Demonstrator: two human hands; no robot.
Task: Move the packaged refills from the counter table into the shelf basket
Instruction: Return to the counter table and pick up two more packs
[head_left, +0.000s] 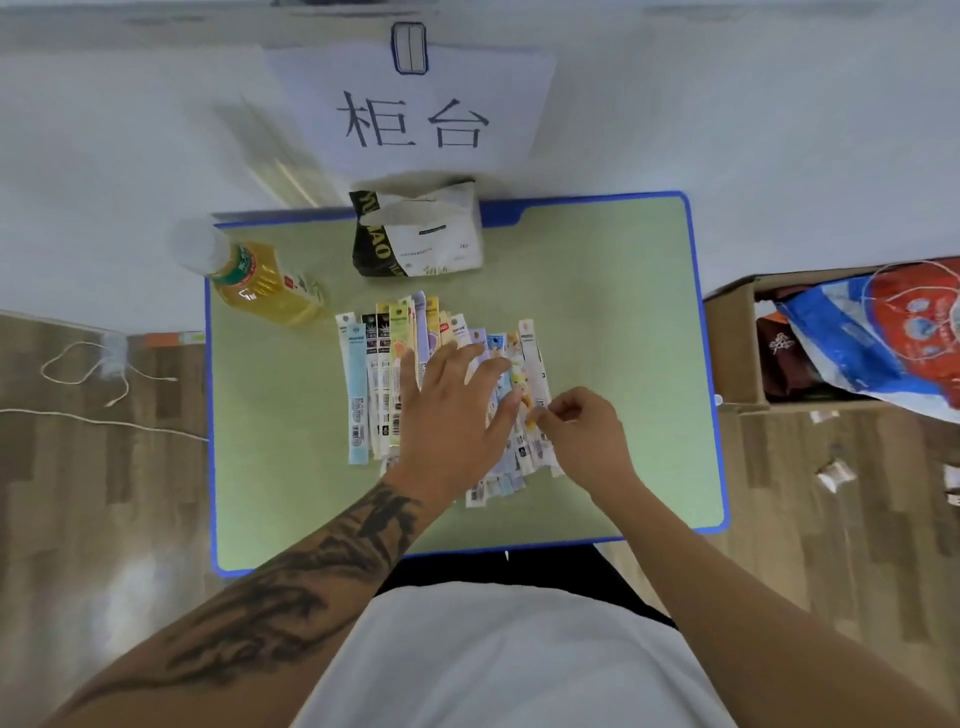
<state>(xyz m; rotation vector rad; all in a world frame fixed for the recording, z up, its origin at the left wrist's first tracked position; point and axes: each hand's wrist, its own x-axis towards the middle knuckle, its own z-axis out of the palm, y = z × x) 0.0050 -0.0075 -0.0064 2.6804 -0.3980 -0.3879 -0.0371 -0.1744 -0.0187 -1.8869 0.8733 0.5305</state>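
Several long, narrow packaged refills (382, 374) lie fanned side by side in the middle of the green counter table (613, 322). My left hand (452, 415) lies flat on the middle of the fan, fingers spread and straight, pressing the packs down. My right hand (582, 431) is at the fan's right edge, with thumb and forefinger pinching the side of the rightmost refill pack (530, 353). The packs under my left palm are hidden. No shelf basket is in view.
A bottle of yellow drink (254, 280) lies at the table's back left. A crumpled black-and-white paper bag (421, 239) stands at the back middle. A cardboard box (737, 343) holding a blue and red bag sits right of the table. White cables lie on the floor at left.
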